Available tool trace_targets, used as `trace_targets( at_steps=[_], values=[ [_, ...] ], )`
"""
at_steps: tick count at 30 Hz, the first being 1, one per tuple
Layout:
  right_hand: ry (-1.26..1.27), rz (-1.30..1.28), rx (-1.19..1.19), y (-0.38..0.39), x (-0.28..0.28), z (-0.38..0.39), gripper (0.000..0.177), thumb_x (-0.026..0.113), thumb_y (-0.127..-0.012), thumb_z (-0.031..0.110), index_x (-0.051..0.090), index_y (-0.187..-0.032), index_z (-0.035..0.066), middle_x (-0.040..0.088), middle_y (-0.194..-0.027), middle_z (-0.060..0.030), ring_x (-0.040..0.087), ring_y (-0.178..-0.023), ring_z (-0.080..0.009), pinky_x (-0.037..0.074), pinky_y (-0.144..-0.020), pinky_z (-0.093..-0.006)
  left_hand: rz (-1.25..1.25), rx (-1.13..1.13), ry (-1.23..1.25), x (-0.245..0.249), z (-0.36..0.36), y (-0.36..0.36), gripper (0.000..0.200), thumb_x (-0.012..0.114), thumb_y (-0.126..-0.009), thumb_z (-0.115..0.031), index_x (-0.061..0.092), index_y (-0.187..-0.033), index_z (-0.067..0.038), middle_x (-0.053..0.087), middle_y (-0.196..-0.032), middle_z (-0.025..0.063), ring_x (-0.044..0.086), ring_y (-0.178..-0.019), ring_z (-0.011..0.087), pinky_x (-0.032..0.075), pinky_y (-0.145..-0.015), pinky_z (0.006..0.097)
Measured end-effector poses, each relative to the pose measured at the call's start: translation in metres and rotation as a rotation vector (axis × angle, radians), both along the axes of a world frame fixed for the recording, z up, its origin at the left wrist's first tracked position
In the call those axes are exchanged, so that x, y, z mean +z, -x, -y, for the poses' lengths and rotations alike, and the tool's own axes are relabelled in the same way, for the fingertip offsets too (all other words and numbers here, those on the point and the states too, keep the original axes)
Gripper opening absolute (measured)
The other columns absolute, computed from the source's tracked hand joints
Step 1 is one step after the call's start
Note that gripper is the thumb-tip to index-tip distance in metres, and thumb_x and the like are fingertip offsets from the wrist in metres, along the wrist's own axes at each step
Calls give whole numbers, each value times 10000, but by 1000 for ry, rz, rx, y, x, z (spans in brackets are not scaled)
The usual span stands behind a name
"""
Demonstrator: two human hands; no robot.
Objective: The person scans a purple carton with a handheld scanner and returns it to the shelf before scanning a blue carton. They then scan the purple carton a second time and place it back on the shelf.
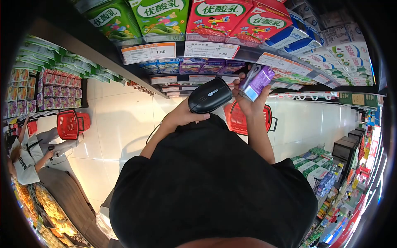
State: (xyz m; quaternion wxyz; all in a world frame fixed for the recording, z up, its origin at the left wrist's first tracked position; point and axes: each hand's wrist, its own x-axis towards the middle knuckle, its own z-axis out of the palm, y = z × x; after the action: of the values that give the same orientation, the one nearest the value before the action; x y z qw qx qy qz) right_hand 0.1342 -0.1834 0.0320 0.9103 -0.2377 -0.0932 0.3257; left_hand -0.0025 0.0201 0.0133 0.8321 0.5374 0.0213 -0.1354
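Observation:
My left hand [180, 116] is wrapped round a black handheld barcode scanner [211, 95], whose rounded head faces up towards me. Its handle is hidden under the head and my palm. In my right hand [251, 106] is a small purple drink carton [257, 82], tilted, with its pale blue-and-white end towards me. Fingers and thumb press on opposite sides of it. The scanner and the carton are close together but apart, just in front of the shelf edge. Above them stand green drink boxes [159, 18] and red drink boxes [219, 20].
Price labels [149, 52] run along the shelf edge. A red shopping basket [249, 120] is beyond my arms, another red basket [68, 124] at the left. There a person [27, 161] holds a dark device. Stacked goods [310, 165] stand at the right.

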Motion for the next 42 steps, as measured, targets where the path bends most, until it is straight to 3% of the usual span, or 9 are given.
trace_targets(
  at_steps=[2,4,5,8,12,18,24,26,42],
  values=[
    [-130,-17,44,1,3,0,671,638,-819,396,347,-1379,168,572,-1103,-93,585,-1034,-291,537,-812,-436,-9,-51,44,-2,-2,1,736,754,-734,-72,351,-1348,-27,593,-859,41,553,-606,94,454,-512,246],
    [244,36,-123,3,11,0,593,626,-835,309,360,-1336,139,565,-1074,-96,593,-986,-277,539,-792,-436,-13,-68,50,5,-2,0,732,752,-735,-72,354,-1348,-24,594,-856,42,554,-605,94,455,-513,247],
    [244,37,-123,3,10,-2,593,626,-835,309,360,-1336,139,565,-1074,-96,593,-986,-277,539,-792,-436,-17,-85,56,8,-1,0,727,750,-736,-72,358,-1347,-22,594,-853,43,555,-604,95,456,-513,247],
    [553,145,-487,7,16,-8,582,635,-789,36,336,-1287,77,524,-1060,-88,573,-945,-208,503,-843,-386,27,-93,-21,9,2,-1,709,747,-734,-75,381,-1338,-13,600,-862,49,557,-605,97,453,-520,245],
    [738,319,-678,7,16,-8,501,635,-789,32,385,-1223,52,531,-1050,-80,578,-902,-175,521,-790,-344,9,-36,-139,21,6,-2,690,750,-729,-80,406,-1322,-3,607,-873,54,563,-611,100,455,-533,246],
    [837,495,-670,9,28,-4,660,739,-715,79,354,-1250,36,494,-1089,-76,521,-980,-157,420,-895,-313,54,-38,-126,19,6,-2,645,758,-723,-88,452,-1283,3,611,-872,52,560,-601,92,456,-536,249],
    [894,593,-675,9,26,-4,692,755,-699,90,347,-1255,34,487,-1098,-84,519,-992,-163,421,-903,-322,216,-14,-257,20,5,-4,661,772,-699,-106,465,-1273,9,615,-1057,100,587,-932,159,467,-818,292],
    [889,600,-683,11,27,-5,721,761,-695,99,330,-1269,29,485,-1100,-89,517,-1001,-168,421,-907,-326,125,-45,-220,28,4,-3,667,777,-690,-117,469,-1266,19,598,-1138,115,534,-1076,177,402,-941,306],
    [872,641,-702,11,29,-9,609,734,-724,92,396,-1227,35,516,-1046,-52,530,-944,-135,418,-887,-302,163,-34,-210,18,3,-3,688,783,-690,-125,456,-1276,25,583,-1170,124,538,-1079,176,406,-947,305]
  ],
)
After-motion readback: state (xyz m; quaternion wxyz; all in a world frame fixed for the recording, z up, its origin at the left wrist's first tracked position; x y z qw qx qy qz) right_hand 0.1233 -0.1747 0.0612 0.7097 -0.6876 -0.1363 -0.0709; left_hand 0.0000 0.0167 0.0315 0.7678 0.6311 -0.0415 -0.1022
